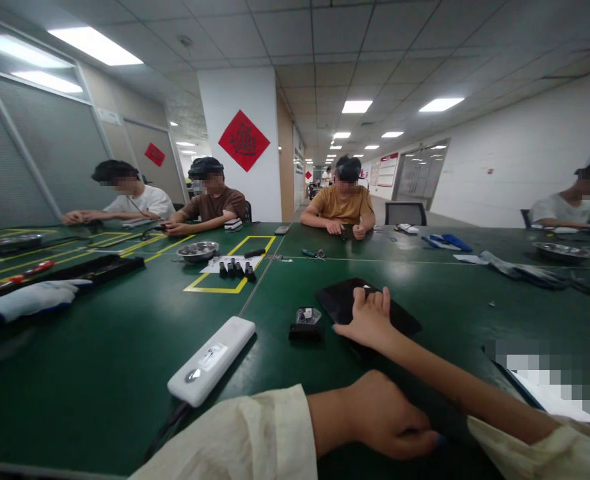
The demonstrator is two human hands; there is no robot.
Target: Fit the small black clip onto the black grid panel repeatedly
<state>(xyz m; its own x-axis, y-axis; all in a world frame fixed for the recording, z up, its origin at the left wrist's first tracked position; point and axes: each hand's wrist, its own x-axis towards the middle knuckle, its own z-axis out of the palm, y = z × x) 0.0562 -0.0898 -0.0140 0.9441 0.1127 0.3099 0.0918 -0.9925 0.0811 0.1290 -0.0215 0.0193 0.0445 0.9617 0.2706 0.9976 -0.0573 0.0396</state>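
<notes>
My right hand (369, 318) reaches forward across the green table and rests, fingers stretched flat, on a flat black tablet-like slab (345, 301). Just left of it sits a small black part with a clear cap (307, 321), not touched. My left hand (382, 417) lies close to me on the table, knuckles up and fingers curled under; what it holds, if anything, is hidden. A white power bank (211, 359) with a cable lies to its left.
Several people sit round the table's far side and right end. A gloved hand (29, 300) lies at the left edge. A yellow-taped square (215, 289) holds small black parts (235, 269) on paper. Metal bowls (197, 251) (557, 251), a black tray (95, 268) and papers (555, 399) are nearby.
</notes>
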